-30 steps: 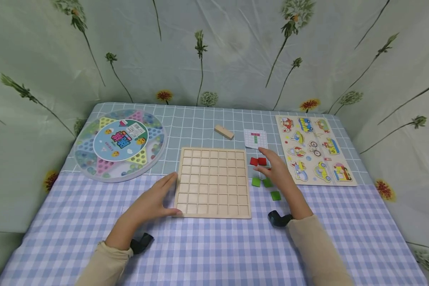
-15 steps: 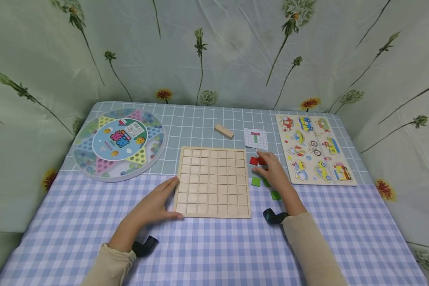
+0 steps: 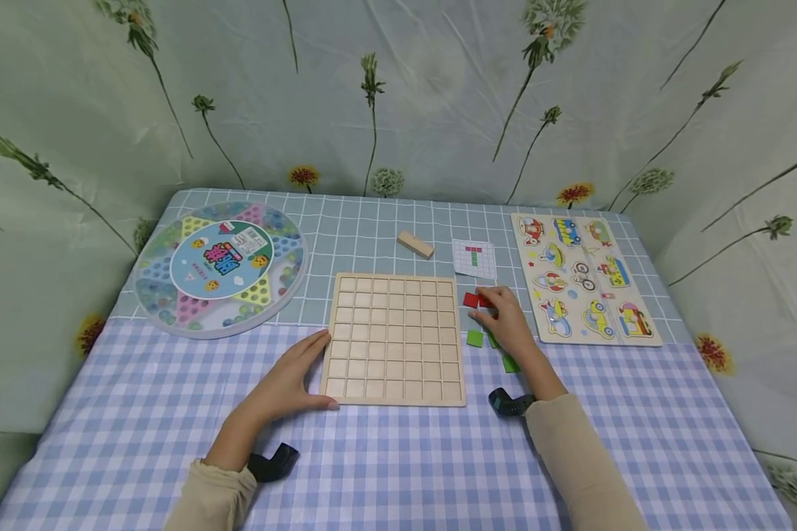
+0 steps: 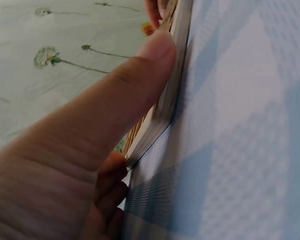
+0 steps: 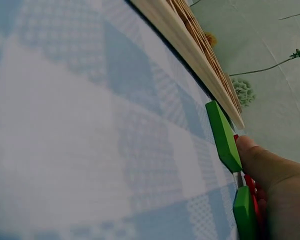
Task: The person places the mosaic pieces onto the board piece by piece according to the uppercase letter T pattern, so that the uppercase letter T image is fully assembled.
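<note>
A wooden grid board (image 3: 393, 339) lies flat on the table in the head view. My left hand (image 3: 285, 383) rests at its near left corner, fingers along the left edge and thumb at the near edge. Beside the board's right edge, my right hand (image 3: 508, 321) reaches over small square tiles, with index finger and thumb spread around a partly covered red tile (image 3: 483, 302). Another red tile (image 3: 471, 300) lies just left of it. Green tiles lie below the hand; one green tile (image 5: 223, 137) stands out near the thumb in the right wrist view.
A pattern card (image 3: 474, 258) and a wooden block (image 3: 415, 245) lie behind the board. A round Chinese checkers set (image 3: 192, 265) stands at left, and a picture puzzle board (image 3: 584, 280) lies at right. A patterned curtain (image 3: 425, 103) hangs behind the table.
My right hand has moved slightly left and down, its index finger coming closer to the right-hand red tile. The left hand stays at the board's corner with only a slight shift.
</note>
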